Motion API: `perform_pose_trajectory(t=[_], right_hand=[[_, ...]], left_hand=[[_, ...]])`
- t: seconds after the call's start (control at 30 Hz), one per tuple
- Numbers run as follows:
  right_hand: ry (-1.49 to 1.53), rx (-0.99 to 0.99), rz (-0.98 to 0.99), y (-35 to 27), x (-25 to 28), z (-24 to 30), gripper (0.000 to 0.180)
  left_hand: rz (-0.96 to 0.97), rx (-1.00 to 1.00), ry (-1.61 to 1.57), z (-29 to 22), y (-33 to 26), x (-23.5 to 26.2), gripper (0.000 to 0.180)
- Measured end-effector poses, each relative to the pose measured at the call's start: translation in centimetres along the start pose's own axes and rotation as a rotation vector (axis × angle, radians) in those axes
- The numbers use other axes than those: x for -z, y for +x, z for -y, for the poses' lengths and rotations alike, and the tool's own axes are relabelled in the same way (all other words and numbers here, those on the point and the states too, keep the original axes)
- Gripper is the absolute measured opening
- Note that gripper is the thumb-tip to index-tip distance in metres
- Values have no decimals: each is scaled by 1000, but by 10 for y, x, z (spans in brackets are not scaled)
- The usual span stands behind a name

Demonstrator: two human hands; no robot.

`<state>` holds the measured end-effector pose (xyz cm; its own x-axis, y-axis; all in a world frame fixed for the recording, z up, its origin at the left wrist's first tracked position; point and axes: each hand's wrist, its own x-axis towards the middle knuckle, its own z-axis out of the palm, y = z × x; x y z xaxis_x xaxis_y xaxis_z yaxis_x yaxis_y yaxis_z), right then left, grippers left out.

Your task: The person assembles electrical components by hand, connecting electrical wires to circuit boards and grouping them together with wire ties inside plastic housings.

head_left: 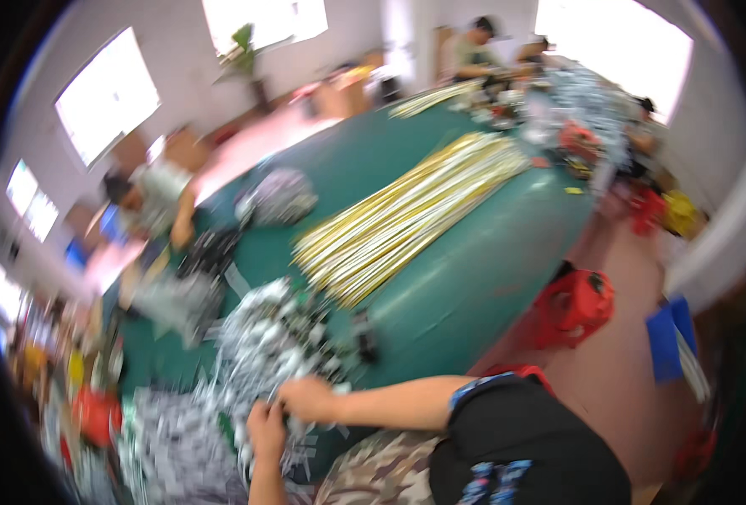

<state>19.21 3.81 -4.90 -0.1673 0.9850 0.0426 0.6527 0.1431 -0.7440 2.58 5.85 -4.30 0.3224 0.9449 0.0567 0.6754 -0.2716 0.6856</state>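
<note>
My left hand (266,431) and my right hand (309,399) are close together at the near edge of the green-topped table. Both have their fingers closed, with the fingertips meeting around something small and thin that blur hides. Just beyond them lies a heap of small white pieces with pale strips (263,332), mixed with dark bits. A wider pile of grey-white strips (175,438) spreads out on the left of my left hand. Right of the heap, a small dark object (363,335) stands on the table.
A long bundle of yellow and white strips (415,215) lies across the green table (474,295). Plastic bags (278,198) sit to its left. Red stools (576,307) stand on the floor at right. One person (150,202) works at left, others (474,59) at the far end.
</note>
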Motion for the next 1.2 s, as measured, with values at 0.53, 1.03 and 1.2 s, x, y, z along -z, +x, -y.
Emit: perform_pose_trajectory(t=[0.53, 1.03, 1.2], right_hand=[[518, -299, -610, 82, -8, -94, 40], [85, 193, -49, 8, -1, 1, 27], [122, 117, -70, 5, -1, -2, 26]], left_hand=[[-500, 187, -598, 16, -44, 123, 7], [-140, 357, -799, 0, -10, -6, 14], [-115, 353, -859, 12, -10, -26, 14]])
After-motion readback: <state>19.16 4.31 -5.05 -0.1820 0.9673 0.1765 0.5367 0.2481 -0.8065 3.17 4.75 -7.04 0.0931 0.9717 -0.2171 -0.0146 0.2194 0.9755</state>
